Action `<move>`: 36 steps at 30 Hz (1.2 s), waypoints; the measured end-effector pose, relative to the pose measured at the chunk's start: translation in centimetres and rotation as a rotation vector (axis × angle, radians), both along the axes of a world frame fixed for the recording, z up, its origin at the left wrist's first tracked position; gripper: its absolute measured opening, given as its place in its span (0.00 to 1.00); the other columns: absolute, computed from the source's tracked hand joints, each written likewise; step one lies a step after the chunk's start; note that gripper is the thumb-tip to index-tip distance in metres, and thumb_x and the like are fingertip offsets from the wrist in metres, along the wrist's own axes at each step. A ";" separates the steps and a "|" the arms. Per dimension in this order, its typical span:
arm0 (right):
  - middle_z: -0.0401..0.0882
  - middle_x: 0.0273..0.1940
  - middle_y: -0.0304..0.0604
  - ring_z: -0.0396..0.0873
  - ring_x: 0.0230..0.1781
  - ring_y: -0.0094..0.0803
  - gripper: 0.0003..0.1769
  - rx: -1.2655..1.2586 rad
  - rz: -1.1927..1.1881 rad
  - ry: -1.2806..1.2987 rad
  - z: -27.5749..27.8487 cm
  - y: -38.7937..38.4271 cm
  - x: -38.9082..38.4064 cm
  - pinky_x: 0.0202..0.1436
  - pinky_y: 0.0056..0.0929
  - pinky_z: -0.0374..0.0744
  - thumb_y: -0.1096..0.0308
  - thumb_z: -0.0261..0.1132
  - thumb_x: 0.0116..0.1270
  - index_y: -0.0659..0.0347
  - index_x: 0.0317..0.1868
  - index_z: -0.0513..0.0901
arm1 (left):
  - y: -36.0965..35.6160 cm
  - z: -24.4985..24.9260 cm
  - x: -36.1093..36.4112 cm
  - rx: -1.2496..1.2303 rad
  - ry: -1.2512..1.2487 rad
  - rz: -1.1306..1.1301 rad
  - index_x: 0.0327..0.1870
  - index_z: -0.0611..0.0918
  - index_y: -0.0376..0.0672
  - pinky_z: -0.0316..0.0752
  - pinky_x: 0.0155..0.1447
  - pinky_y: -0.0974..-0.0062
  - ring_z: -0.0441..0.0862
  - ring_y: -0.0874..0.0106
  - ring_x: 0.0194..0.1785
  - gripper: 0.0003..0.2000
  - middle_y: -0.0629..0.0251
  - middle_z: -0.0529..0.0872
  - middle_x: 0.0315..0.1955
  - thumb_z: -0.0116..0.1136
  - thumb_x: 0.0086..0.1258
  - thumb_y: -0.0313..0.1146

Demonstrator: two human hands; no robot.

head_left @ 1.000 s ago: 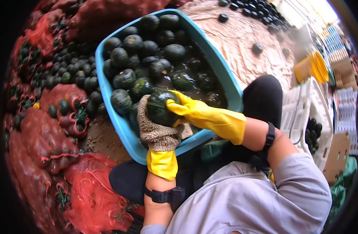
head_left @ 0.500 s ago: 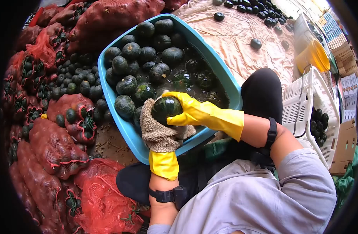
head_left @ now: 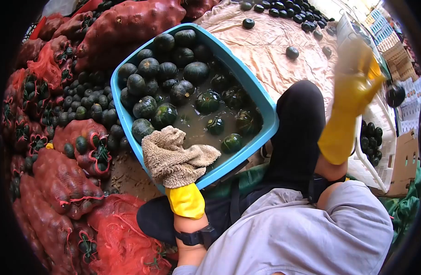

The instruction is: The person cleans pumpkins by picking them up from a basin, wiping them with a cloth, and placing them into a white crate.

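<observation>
A light blue tub (head_left: 271, 106) of murky water holds several dark green squashes (head_left: 148, 67), some floating and some piled on the left side. My left hand (head_left: 186, 201), in a yellow rubber glove, is at the tub's near rim; a wet beige cloth (head_left: 167, 158) covers its fingers. Out to the right, my right hand (head_left: 352, 96), also gloved in yellow, is blurred by motion, its thumb stretched away from the fingers. One squash (head_left: 395, 95) appears in mid-air just right of that hand, apart from it, over the white crates.
Red mesh sacks (head_left: 66, 174) of squashes and loose squashes crowd the left. Beyond the tub, more squashes lie on a pinkish sheet (head_left: 270, 46). White plastic crates (head_left: 380, 174) and a cardboard box (head_left: 398, 160) stand to the right. My knee (head_left: 304, 110) is beside the tub.
My right hand has swung from the tub out to the right and let go of the squash. My left hand, with the cloth, has shifted slightly left and its cloth now hangs loose.
</observation>
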State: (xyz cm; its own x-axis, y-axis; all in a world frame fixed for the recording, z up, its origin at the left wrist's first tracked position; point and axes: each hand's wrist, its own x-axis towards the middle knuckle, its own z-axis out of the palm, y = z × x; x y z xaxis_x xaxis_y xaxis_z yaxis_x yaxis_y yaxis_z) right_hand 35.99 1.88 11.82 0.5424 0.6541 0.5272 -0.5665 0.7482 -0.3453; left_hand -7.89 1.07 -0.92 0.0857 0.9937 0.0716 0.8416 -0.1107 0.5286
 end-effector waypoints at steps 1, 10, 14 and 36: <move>0.78 0.76 0.54 0.79 0.75 0.41 0.33 -0.202 0.097 -0.258 -0.9 0.8 -2.6 0.76 0.37 0.79 0.49 0.63 0.86 0.65 0.79 0.74 | 0.2 -0.3 0.1 -0.006 0.099 -0.025 0.59 0.84 0.45 0.83 0.61 0.56 0.88 0.56 0.59 0.24 0.51 0.88 0.56 0.54 0.76 0.55; 0.89 0.56 0.55 0.86 0.61 0.53 0.20 -0.832 0.536 -1.966 -21.3 6.2 -22.9 0.67 0.41 0.82 0.54 0.69 0.76 0.54 0.62 0.89 | 2.6 -0.4 0.6 -0.077 0.745 -0.251 0.54 0.82 0.48 0.82 0.63 0.63 0.88 0.60 0.59 0.19 0.58 0.88 0.53 0.60 0.72 0.51; 0.89 0.61 0.54 0.87 0.64 0.54 0.20 -0.757 0.687 -2.067 -18.6 8.1 -22.8 0.69 0.42 0.83 0.57 0.77 0.69 0.48 0.60 0.94 | 3.2 -4.7 -1.2 -0.163 0.479 -0.203 0.59 0.75 0.43 0.82 0.67 0.62 0.86 0.58 0.60 0.15 0.55 0.86 0.55 0.56 0.79 0.40; 0.81 0.65 0.61 0.77 0.71 0.63 0.30 -0.445 -0.130 -1.106 -17.9 3.8 -26.3 0.75 0.55 0.76 0.60 0.78 0.66 0.60 0.66 0.84 | -2.2 4.6 7.8 0.003 -0.526 -0.187 0.75 0.72 0.37 0.71 0.81 0.58 0.80 0.58 0.73 0.36 0.52 0.82 0.66 0.74 0.67 0.37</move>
